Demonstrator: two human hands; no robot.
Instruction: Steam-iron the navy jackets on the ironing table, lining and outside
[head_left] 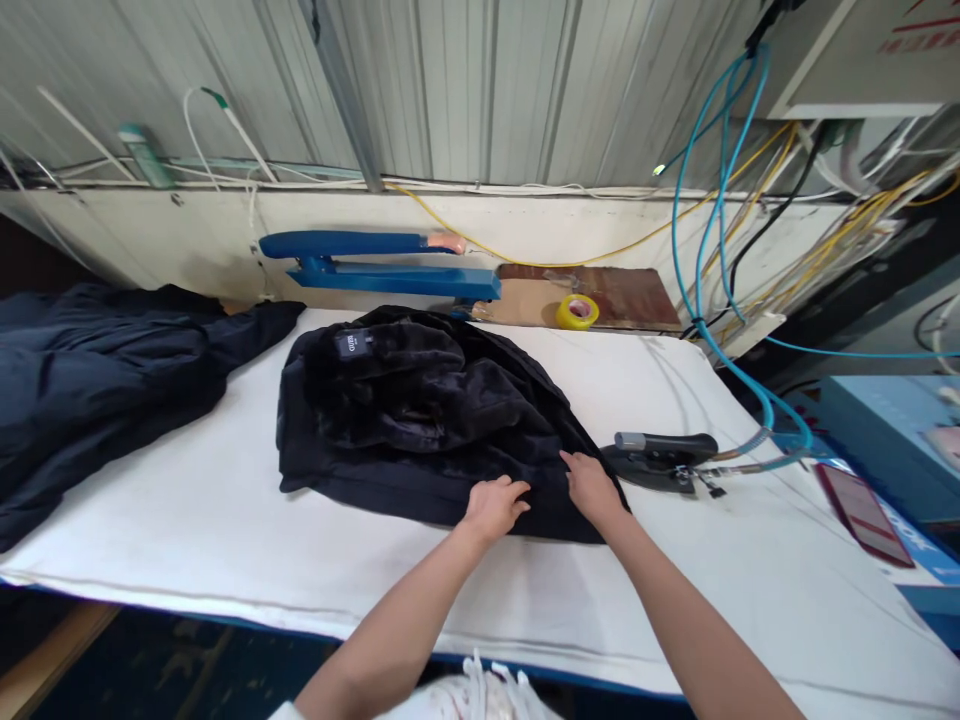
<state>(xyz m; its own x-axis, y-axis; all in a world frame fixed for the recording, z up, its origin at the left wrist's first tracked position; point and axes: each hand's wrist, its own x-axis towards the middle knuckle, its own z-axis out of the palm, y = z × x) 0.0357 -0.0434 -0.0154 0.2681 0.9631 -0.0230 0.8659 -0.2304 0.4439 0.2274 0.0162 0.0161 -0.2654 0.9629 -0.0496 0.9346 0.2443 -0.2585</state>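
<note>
A dark jacket (442,500) with a plush black lining lies on the white-covered table, its label (355,344) showing at the upper left. My left hand (496,507) is closed on the jacket's smooth near border, thumb and fingers bent into the cloth. A little to the right, my right hand (591,486) pinches the same jacket close to its right end. The fingertips of both hands are partly lost against the dark fabric. Just beyond my right hand rests a steam iron (660,462), its tip close to the jacket's edge.
Another dark garment (112,370) covers the table's left end. Blue hoses (720,340) run from the iron up to the right. Along the back are a blue sleeve board (390,278) and yellow tape (577,312). A phone (864,514) lies at the right on a blue box.
</note>
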